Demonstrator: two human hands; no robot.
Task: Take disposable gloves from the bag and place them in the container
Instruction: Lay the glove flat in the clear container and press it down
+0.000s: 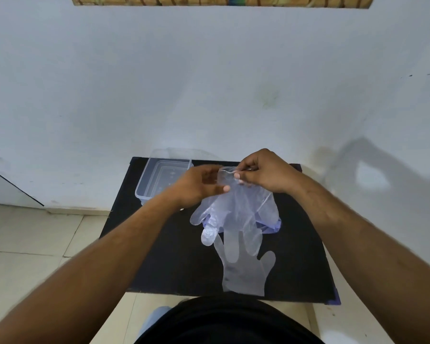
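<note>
A clear disposable glove (pixel 236 209) hangs by its cuff above the black table (pixel 174 264), fingers pointing down. My right hand (pixel 263 172) pinches the cuff between thumb and fingers. My left hand (pixel 199 184) holds the cuff's left edge. Under the hanging glove lies the bluish plastic bag (pixel 271 225), mostly hidden. A second clear glove (pixel 246 271) lies flat near the table's front edge. The clear plastic container (pixel 144 184) stands open at the table's back left, behind my left hand.
A white wall (pixel 209 83) rises right behind the table. Tiled floor (pixel 35 234) lies to the left and right of the small table. My dark-clothed lap (pixel 229 321) is at the front edge.
</note>
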